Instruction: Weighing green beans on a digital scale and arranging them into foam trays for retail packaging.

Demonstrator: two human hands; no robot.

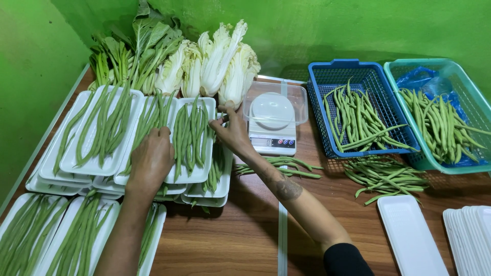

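While both hands' fingers (153,148) clamp a bean-filled tray (192,176) (white foam), blue basket (319,76) holds beans.

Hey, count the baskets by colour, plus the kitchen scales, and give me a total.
Blue basket: 1
Teal basket: 1
Kitchen scale: 1
Total: 3
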